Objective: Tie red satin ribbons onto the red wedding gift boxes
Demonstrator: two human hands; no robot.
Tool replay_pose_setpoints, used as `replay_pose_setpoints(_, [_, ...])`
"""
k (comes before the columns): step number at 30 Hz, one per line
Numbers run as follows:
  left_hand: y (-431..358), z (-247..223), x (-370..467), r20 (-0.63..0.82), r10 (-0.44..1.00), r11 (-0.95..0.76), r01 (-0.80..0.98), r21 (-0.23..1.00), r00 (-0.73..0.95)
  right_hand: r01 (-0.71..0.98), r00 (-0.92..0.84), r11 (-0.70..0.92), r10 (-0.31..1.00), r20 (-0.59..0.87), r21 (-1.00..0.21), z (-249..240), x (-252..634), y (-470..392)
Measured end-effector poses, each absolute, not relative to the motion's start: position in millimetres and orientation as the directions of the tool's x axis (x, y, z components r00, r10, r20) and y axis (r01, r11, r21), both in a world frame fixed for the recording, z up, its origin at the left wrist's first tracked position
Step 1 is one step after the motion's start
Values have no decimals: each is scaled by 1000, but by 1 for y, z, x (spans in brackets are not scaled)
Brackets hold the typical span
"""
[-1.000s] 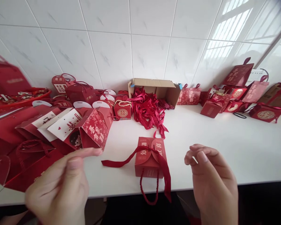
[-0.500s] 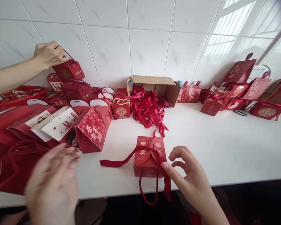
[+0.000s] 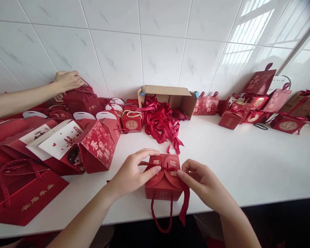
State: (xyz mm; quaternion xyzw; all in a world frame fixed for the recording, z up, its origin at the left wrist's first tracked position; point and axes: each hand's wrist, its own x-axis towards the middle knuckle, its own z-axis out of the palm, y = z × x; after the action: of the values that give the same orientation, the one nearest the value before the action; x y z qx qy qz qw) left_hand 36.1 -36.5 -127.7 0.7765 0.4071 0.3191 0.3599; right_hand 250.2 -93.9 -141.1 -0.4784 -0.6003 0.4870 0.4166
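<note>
A small red gift box (image 3: 162,193) with gold characters stands on the white table in front of me. Its lid flaps are tied across with a red ribbon (image 3: 185,203), and a twisted cord handle (image 3: 161,225) hangs over the table's front edge. My left hand (image 3: 135,170) is over the box's left side, thumb touching the lid beside the knot, index finger stretched apart along the far edge; its other fingers are hidden. At the right side, my right hand (image 3: 200,179) pinches the ribbon between thumb and bent fingers.
Red ribbons (image 3: 161,120) spill from a cardboard box (image 3: 167,90) by the tiled wall. Red gift bags (image 3: 99,144) crowd the left, with more boxes (image 3: 286,123) at right. Another person's hand (image 3: 68,81) is on a dark red box (image 3: 82,100) at back left.
My left hand has come in from the lower left to the gift box. My right hand has closed on the ribbon. The other person's hand has lowered its box.
</note>
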Motion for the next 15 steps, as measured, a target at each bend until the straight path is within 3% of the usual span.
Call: replay_pose_setpoints(15, [-37, -131, 41, 199, 898, -375, 444, 814, 392, -157, -367, -119, 929, -54, -980, -155, 261, -70])
